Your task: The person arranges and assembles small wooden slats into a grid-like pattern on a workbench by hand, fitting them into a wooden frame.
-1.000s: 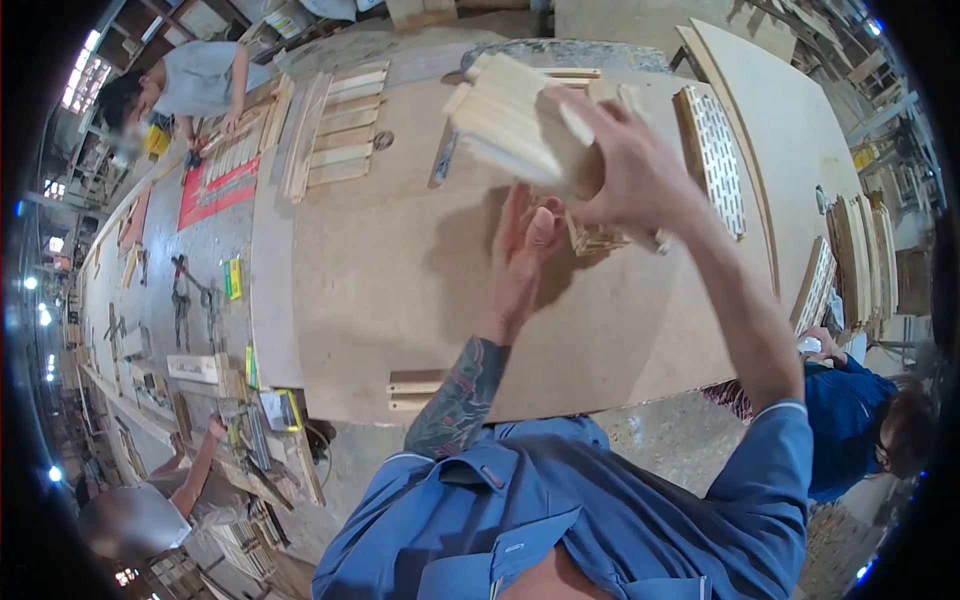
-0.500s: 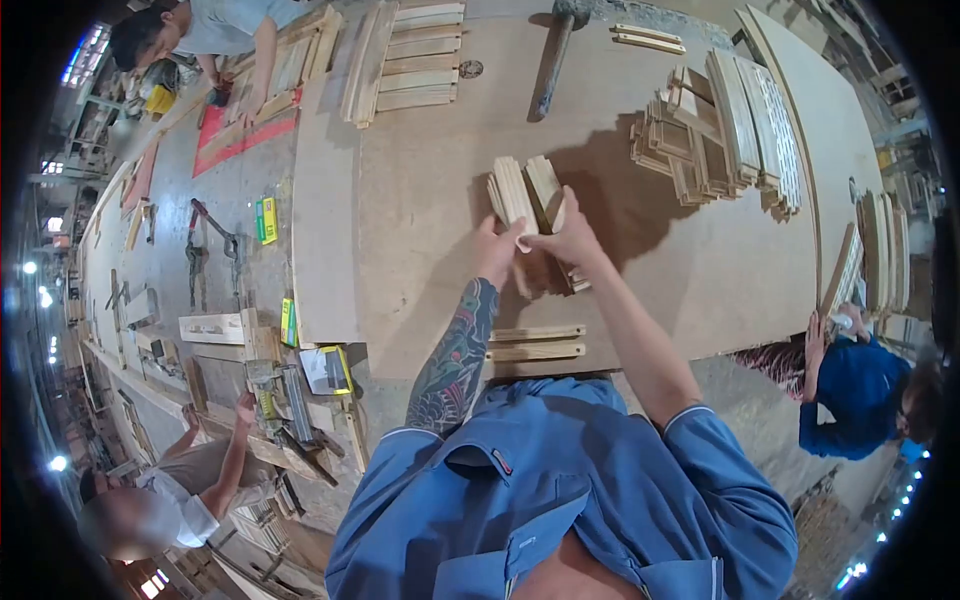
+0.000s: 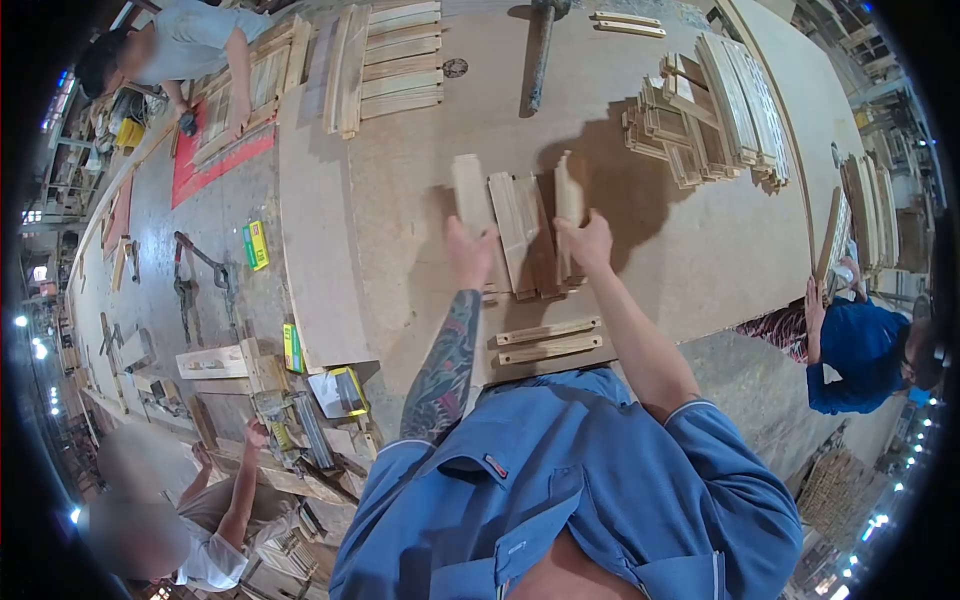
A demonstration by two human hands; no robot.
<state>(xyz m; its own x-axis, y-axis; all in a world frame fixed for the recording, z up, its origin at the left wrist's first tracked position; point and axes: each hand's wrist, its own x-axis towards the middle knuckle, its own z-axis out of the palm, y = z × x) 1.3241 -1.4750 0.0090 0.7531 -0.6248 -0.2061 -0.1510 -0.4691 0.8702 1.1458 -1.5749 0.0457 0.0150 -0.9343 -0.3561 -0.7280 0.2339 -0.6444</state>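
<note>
Pale wood slats (image 3: 518, 235) lie on the counter (image 3: 400, 220) btwn both hands, too tightly packed to count. L hand (image 3: 470, 255) has its grip clamped on 1 L bundle (image 3: 470, 185), R hand (image 3: 588, 245) on 1 R bundle (image 3: 569, 190); hands hide near ends. Around: 2 drilled strips (image 3: 549, 331) by blue shirt (image 3: 590, 460), 2 far strips (image 3: 630, 30), slat pile (image 3: 690, 120), 1 hammer (image 3: 538, 65), head partly cut off.

Bare bench (image 3: 700, 245) lies open right of the right hand (image 3: 587, 242) and left of the left hand (image 3: 470, 255). Wooden slats (image 3: 515, 235) block the gap between them; drilled strips (image 3: 548, 349) lie between the forearms. Ahead, a hammer (image 3: 540, 60) interrupts the open surface; a slat stack (image 3: 690, 122) obstructs the far right.
</note>
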